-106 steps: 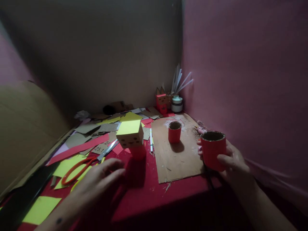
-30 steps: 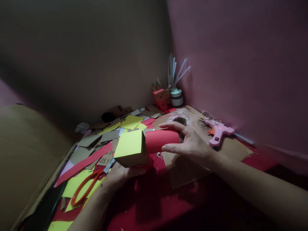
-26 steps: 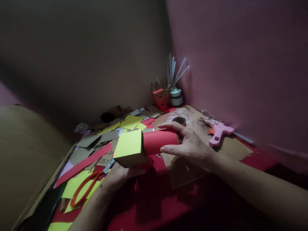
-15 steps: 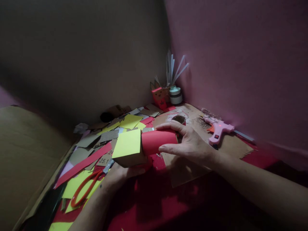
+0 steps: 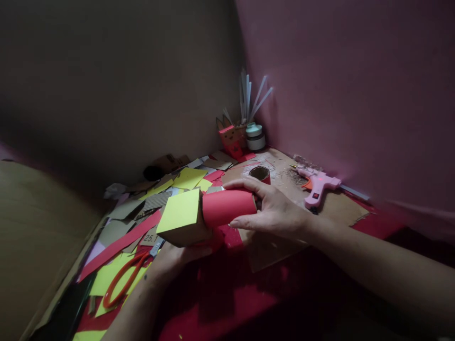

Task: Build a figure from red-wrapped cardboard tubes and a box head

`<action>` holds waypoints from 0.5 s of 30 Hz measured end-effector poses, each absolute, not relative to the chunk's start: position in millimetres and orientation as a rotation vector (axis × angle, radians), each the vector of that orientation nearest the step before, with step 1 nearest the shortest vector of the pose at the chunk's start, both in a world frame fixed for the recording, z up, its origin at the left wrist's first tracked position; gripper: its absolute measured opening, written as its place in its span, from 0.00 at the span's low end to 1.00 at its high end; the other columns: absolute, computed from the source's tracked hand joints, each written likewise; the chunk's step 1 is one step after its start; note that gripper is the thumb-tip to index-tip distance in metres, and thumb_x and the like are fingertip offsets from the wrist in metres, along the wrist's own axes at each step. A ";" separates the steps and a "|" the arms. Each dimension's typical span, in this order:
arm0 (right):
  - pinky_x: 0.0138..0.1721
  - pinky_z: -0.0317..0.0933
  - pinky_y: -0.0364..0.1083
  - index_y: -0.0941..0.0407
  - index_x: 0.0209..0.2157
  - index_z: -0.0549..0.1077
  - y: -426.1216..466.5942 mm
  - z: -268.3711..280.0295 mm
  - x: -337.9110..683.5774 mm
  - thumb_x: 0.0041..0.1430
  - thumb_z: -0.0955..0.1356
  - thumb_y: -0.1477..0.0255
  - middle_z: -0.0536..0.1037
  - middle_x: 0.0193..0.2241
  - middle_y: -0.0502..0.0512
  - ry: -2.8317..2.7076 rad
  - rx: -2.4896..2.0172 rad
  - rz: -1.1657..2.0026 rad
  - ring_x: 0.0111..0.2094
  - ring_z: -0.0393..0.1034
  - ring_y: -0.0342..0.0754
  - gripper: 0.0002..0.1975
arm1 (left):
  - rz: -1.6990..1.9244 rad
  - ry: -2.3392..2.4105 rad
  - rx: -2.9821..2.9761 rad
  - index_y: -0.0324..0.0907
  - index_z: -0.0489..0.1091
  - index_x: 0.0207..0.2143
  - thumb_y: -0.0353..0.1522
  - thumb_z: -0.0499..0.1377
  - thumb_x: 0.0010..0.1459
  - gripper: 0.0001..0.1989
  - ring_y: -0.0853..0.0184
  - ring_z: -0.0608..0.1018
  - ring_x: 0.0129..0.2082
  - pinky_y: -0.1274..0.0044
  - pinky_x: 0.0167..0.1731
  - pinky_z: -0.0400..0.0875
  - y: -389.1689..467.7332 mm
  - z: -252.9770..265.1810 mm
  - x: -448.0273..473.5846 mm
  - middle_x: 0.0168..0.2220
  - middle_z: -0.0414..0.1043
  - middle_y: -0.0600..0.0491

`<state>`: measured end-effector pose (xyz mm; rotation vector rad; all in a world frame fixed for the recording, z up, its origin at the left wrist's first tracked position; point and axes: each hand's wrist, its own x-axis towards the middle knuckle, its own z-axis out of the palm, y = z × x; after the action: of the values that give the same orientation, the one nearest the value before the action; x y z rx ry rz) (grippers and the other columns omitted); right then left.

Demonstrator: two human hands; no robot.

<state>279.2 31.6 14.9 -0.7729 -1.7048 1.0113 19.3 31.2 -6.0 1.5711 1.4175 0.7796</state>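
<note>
A cardboard box (image 5: 180, 212) with yellow paper on top is held up above the red table covering. My left hand (image 5: 179, 259) supports it from below, the thumb along its lower edge and most fingers hidden under it. Against the box's right side lies a red paper-covered tube (image 5: 227, 208), on its side; whether the two are glued I cannot tell. My right hand (image 5: 272, 206) is closed round the tube's right end, with the fingers over the top and the thumb on the near side. Just behind that hand stands another short red tube (image 5: 260, 174), upright.
A pink glue gun (image 5: 319, 187) with a glowing red light lies at the right. Orange-handled scissors (image 5: 124, 279) rest on yellow paper at the left. Paper and cardboard scraps (image 5: 188, 177) spread behind. In the corner stand a rabbit-faced holder (image 5: 232, 139), white sticks (image 5: 249, 99) and a jar (image 5: 255, 137).
The view has shifted slightly, so most things appear a little further left and higher. My right hand has slid slightly toward the tube's end, showing more of its rim. Both hands keep their hold.
</note>
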 end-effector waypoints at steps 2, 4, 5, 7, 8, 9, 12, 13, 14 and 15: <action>0.48 0.66 0.52 0.54 0.51 0.70 33.4 14.9 279.4 0.48 0.76 0.70 0.72 0.49 0.57 -1.711 -0.749 1.022 0.48 0.69 0.52 0.27 | 0.758 1.438 1.555 0.43 0.74 0.42 0.37 0.72 0.41 0.24 0.48 0.72 0.54 0.61 0.54 0.67 30.2 -7.9 17.5 0.46 0.77 0.49; 0.48 0.66 0.52 0.54 0.50 0.70 35.4 14.8 279.2 0.48 0.76 0.69 0.72 0.50 0.57 -1.714 -0.727 1.021 0.49 0.69 0.53 0.27 | 0.768 1.459 1.519 0.44 0.73 0.43 0.37 0.72 0.39 0.26 0.48 0.73 0.53 0.61 0.53 0.68 29.0 -8.7 17.2 0.46 0.77 0.49; 0.48 0.65 0.52 0.54 0.50 0.71 36.3 14.7 278.9 0.48 0.76 0.69 0.72 0.50 0.57 -1.714 -0.720 1.020 0.49 0.69 0.53 0.26 | 0.778 1.468 1.500 0.43 0.73 0.42 0.38 0.73 0.38 0.26 0.48 0.74 0.52 0.60 0.53 0.68 28.5 -8.5 17.7 0.46 0.77 0.49; 0.48 0.65 0.51 0.54 0.49 0.71 37.4 14.6 278.4 0.47 0.76 0.69 0.72 0.50 0.56 -1.709 -0.706 1.021 0.49 0.69 0.53 0.26 | 0.792 1.481 1.465 0.42 0.74 0.40 0.38 0.73 0.37 0.25 0.47 0.74 0.51 0.60 0.52 0.69 27.9 -7.3 19.7 0.43 0.78 0.49; 0.48 0.65 0.51 0.54 0.49 0.71 37.6 14.6 278.1 0.47 0.76 0.70 0.73 0.49 0.56 -1.704 -0.699 1.026 0.49 0.69 0.53 0.25 | 0.793 1.484 1.451 0.42 0.75 0.38 0.39 0.73 0.36 0.24 0.47 0.74 0.51 0.59 0.52 0.69 27.9 -6.4 20.8 0.41 0.79 0.49; 0.48 0.66 0.51 0.54 0.49 0.71 37.7 14.5 277.9 0.48 0.76 0.70 0.73 0.48 0.56 -1.703 -0.694 1.031 0.48 0.69 0.53 0.25 | 0.790 1.484 1.441 0.42 0.75 0.37 0.39 0.73 0.36 0.24 0.46 0.74 0.52 0.60 0.52 0.69 28.0 -5.5 21.9 0.40 0.79 0.49; 0.47 0.66 0.51 0.54 0.48 0.72 37.7 14.4 277.4 0.47 0.76 0.71 0.74 0.47 0.55 -1.698 -0.704 1.028 0.48 0.70 0.53 0.25 | 0.763 1.484 1.427 0.42 0.76 0.37 0.38 0.72 0.37 0.22 0.47 0.73 0.53 0.60 0.52 0.70 29.0 -3.8 23.6 0.38 0.80 0.49; 0.47 0.66 0.51 0.54 0.48 0.72 37.7 14.4 277.3 0.47 0.76 0.71 0.74 0.47 0.56 -1.699 -0.715 1.024 0.48 0.70 0.53 0.25 | 0.750 1.488 1.428 0.42 0.76 0.37 0.38 0.72 0.37 0.22 0.47 0.73 0.53 0.60 0.51 0.70 29.3 -3.8 23.6 0.38 0.80 0.48; 0.47 0.66 0.52 0.54 0.48 0.72 37.9 14.4 277.4 0.47 0.76 0.70 0.74 0.48 0.56 -1.701 -0.724 1.019 0.48 0.69 0.53 0.25 | 0.742 1.493 1.432 0.41 0.76 0.38 0.38 0.72 0.38 0.22 0.47 0.74 0.52 0.60 0.51 0.70 29.6 -3.9 23.3 0.38 0.80 0.48; 0.47 0.65 0.52 0.54 0.48 0.72 38.1 14.4 277.5 0.47 0.76 0.70 0.73 0.48 0.56 -1.706 -0.728 1.016 0.48 0.69 0.53 0.25 | 0.736 1.498 1.438 0.41 0.76 0.40 0.38 0.72 0.39 0.23 0.47 0.75 0.51 0.60 0.51 0.70 29.8 -4.1 22.8 0.38 0.80 0.48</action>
<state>277.5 38.1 14.4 -0.7284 -1.7061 1.0164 22.8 29.8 -4.1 1.4382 1.4978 0.7360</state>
